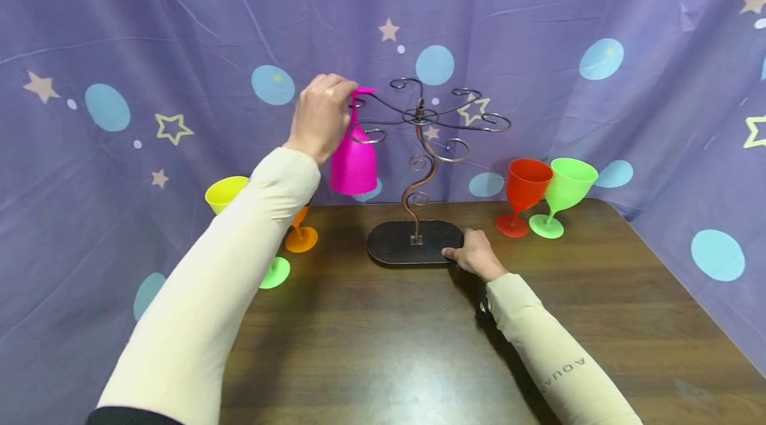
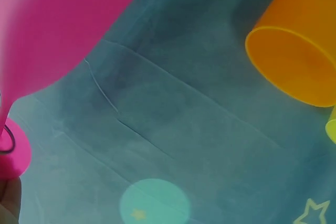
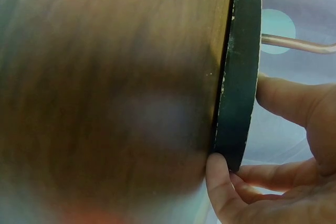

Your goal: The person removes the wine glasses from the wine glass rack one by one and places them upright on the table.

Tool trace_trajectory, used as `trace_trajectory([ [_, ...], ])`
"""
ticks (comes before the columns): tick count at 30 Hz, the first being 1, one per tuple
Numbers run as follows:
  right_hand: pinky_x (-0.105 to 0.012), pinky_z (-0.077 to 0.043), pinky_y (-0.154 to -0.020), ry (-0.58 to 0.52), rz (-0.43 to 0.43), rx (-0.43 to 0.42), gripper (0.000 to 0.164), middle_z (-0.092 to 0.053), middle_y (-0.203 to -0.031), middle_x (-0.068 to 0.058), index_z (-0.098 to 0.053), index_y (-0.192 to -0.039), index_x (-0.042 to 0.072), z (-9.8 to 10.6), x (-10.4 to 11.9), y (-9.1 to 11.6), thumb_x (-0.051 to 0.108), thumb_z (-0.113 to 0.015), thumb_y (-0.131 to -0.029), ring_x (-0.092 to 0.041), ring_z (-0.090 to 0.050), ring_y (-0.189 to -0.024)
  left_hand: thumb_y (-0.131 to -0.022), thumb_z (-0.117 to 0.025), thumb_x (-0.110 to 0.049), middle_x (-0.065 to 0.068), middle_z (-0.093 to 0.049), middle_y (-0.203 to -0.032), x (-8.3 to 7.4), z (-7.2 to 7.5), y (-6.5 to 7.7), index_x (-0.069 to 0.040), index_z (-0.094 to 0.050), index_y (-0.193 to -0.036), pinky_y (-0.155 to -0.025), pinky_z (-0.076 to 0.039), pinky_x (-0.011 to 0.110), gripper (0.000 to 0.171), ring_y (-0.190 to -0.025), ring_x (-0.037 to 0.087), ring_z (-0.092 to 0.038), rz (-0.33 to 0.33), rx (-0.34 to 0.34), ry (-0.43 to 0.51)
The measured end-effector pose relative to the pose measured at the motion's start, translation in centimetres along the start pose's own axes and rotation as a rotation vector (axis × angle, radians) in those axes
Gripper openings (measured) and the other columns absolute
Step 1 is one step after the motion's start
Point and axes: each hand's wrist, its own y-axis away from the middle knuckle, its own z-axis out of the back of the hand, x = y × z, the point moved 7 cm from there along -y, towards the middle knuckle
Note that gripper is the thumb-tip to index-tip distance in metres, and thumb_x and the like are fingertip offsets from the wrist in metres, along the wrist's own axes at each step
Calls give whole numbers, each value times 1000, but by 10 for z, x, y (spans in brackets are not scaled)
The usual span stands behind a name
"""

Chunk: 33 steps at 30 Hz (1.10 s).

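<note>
A pink plastic goblet (image 1: 354, 162) hangs upside down at a left-hand hook of the wire glass rack (image 1: 421, 118). My left hand (image 1: 322, 112) pinches it by its round foot, up at the hook's height. In the left wrist view, the hook's curl crosses the goblet's foot (image 2: 20, 153) beside the stem, with a fingertip at the foot's edge. My right hand (image 1: 477, 255) grips the right end of the rack's black oval base (image 1: 391, 243). In the right wrist view the thumb lies over the base's top and other fingers meet its edge.
A red goblet (image 1: 526, 189) and a green goblet (image 1: 567, 185) stand upright at the back right. At the left, a yellow goblet (image 1: 225, 192), an orange goblet (image 1: 302, 239) and a green foot (image 1: 276, 273) are partly behind my left arm. A patterned curtain (image 1: 197, 26) hangs behind the table.
</note>
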Motion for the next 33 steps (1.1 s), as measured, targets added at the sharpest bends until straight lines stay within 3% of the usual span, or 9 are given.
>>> trace_trajectory([
  [5, -50, -44, -93, 0, 5, 4, 56, -58, -110, -32, -59, -110, -13, -1, 3, -1, 31, -76, -80, -44, -55, -106, -83, -51, 13, 15, -69, -98, -9, 0, -3, 3, -69, -102, -88, -48, 38, 28, -94, 31, -62, -50, 56, 27],
  [8, -50, -43, -94, -7, 9, 7, 57, -57, -112, -33, -58, -112, -14, -1, 5, -2, 31, -75, -81, -44, -54, -108, -86, -52, 12, 15, -69, -97, -12, 2, -3, 3, -69, -101, -86, -49, 37, 25, -92, 30, -62, -74, 47, 57],
  [19, -51, -43, -94, -8, 4, 16, 56, -57, -111, -32, -57, -110, -13, 0, 5, 0, 31, -74, -81, -45, -54, -107, -90, -55, 7, 14, -69, -90, -13, 29, 15, 3, -70, -94, -85, -49, 38, 16, -87, 30, -63, -156, -167, 176],
  [26, -51, -44, -93, -10, 15, 13, 56, -59, -109, -32, -58, -110, -13, 0, 5, 1, 31, -75, -81, -44, -55, -105, -90, -55, 5, 15, -68, -88, -3, 50, 33, 3, -69, -94, -81, -49, 41, 15, -84, 31, -62, -83, -239, 150],
  [33, -52, -44, -92, -5, 16, 15, 56, -59, -108, -32, -58, -111, -14, -1, 2, 1, 29, -75, -80, -45, -55, -104, -90, -56, 2, 15, -66, -85, 18, 64, 67, 3, -70, -93, -76, -47, 42, 14, -80, 32, -59, 91, -296, 126],
])
